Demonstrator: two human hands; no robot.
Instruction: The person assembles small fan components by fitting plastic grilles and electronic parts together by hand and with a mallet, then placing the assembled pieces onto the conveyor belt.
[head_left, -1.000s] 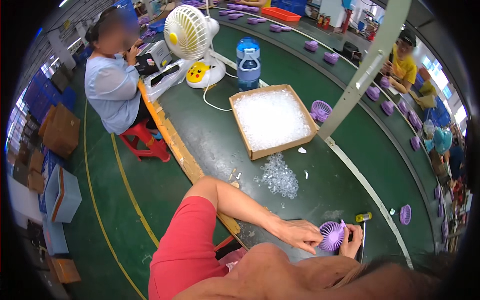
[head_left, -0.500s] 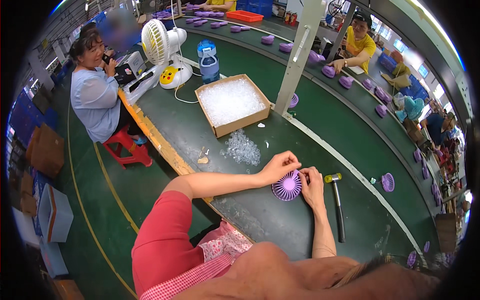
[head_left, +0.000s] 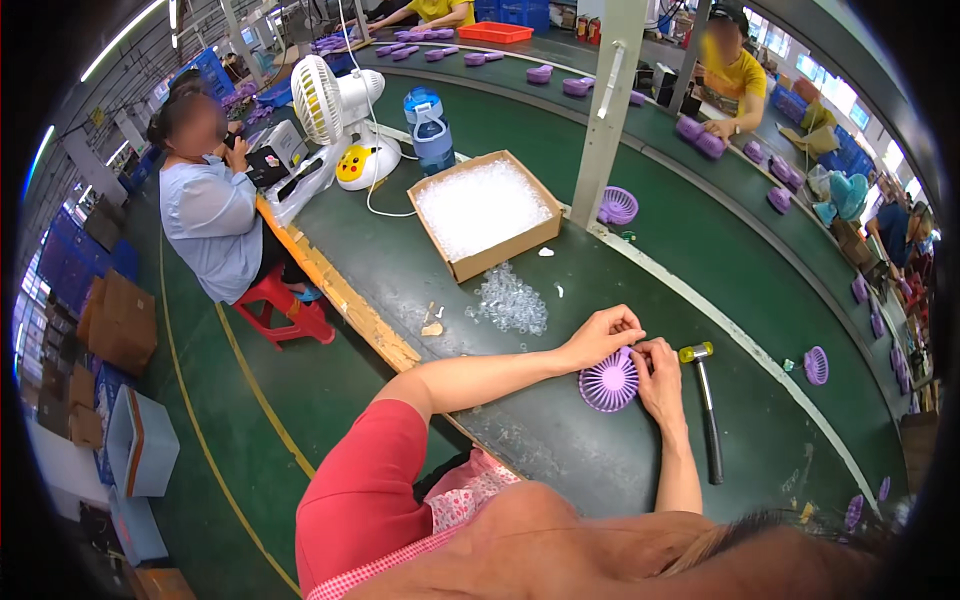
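Note:
A round purple fan housing (head_left: 609,384) with a slotted grille lies on the dark green workbench (head_left: 545,440) before me. My right hand (head_left: 660,380) is closed around its right edge, fingertips at the upper rim. At the top of the housing my left hand (head_left: 606,338) makes a pinch; whatever is between those fingertips is too small to make out. A loose pile of small clear plastic rings (head_left: 508,302) lies beyond my left hand. To the right of my right hand rests a hammer (head_left: 708,415) with a yellow head and dark handle.
A cardboard box (head_left: 510,250) full of clear pieces stands behind the pile. Farther back are a white fan (head_left: 318,100) and a blue water jug (head_left: 430,135). A metal post (head_left: 605,130) rises at the bench's far edge. Beyond, a conveyor (head_left: 680,165) carries purple housings; co-workers sit nearby.
The whole view has shifted, so the bench things appear farther right. My hands stay at the housing with nearly the same grip. Across the conveyor, a co-worker's hand is now at a purple housing.

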